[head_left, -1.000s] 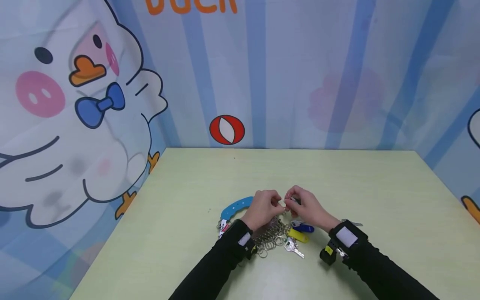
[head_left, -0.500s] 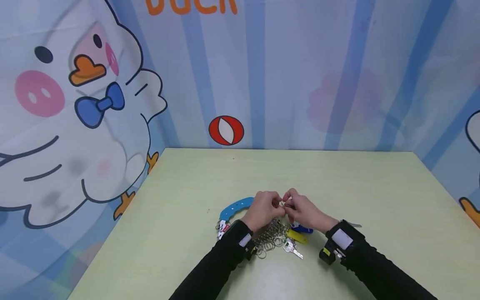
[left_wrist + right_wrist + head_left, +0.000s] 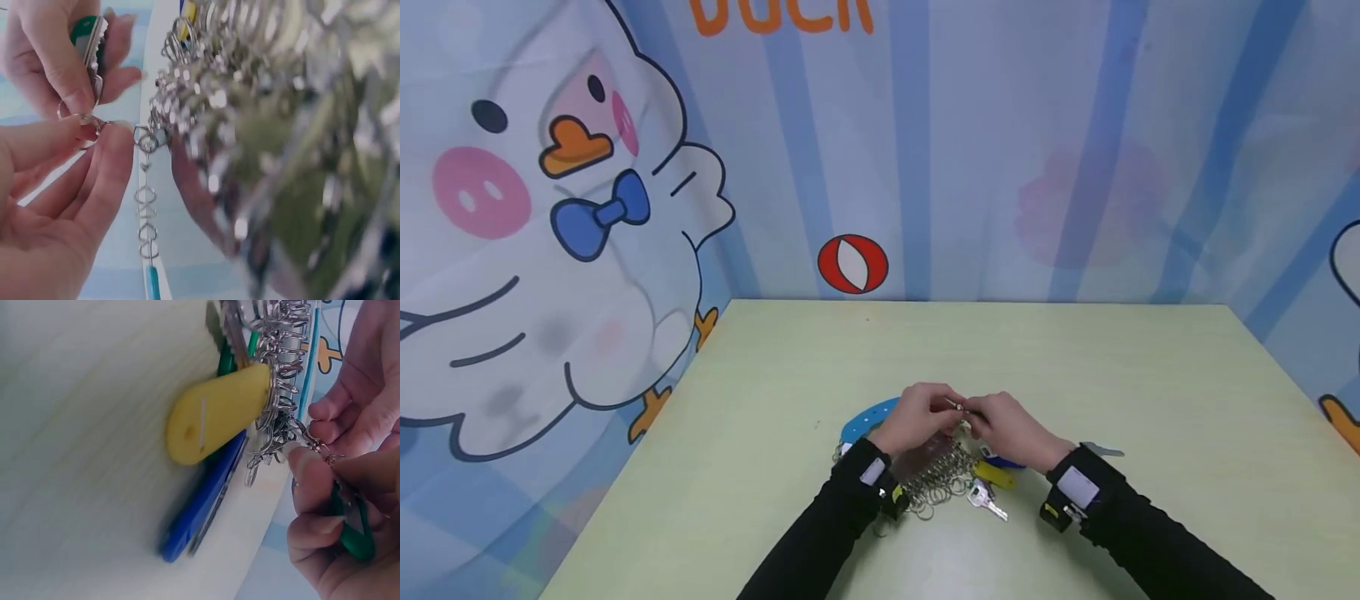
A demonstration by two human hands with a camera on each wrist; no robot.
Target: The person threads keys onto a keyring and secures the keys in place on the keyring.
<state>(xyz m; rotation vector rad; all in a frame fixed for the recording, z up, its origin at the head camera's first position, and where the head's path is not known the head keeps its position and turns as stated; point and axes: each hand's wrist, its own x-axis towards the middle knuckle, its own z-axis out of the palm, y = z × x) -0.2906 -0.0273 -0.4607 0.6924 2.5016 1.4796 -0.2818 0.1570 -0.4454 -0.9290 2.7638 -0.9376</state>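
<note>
Left hand [image 3: 917,417] and right hand [image 3: 1011,429] meet fingertip to fingertip above a heap of metal rings [image 3: 943,475]. In the left wrist view, the left thumb and finger pinch a small metal ring [image 3: 94,122]. The right hand holds a green key tag [image 3: 356,534] with a key [image 3: 95,47] beside it, its fingers curled round the tag. A short ring chain [image 3: 147,212] hangs beside the left fingers. Below the hands lie a yellow key tag [image 3: 219,412], a blue key tag [image 3: 203,500] and a silver key [image 3: 983,497].
A blue curved strip [image 3: 868,421] with small holes lies left of the rings, partly behind the left hand. A flat grey piece [image 3: 1102,449] sticks out beyond the right wrist. The pale tabletop [image 3: 1150,367] runs back to a printed cloth backdrop [image 3: 985,150].
The right hand has moved left until its fingertips meet the left hand's, and its fingers have closed in more. The left hand stays nearly in place, its wrist shifted slightly left.
</note>
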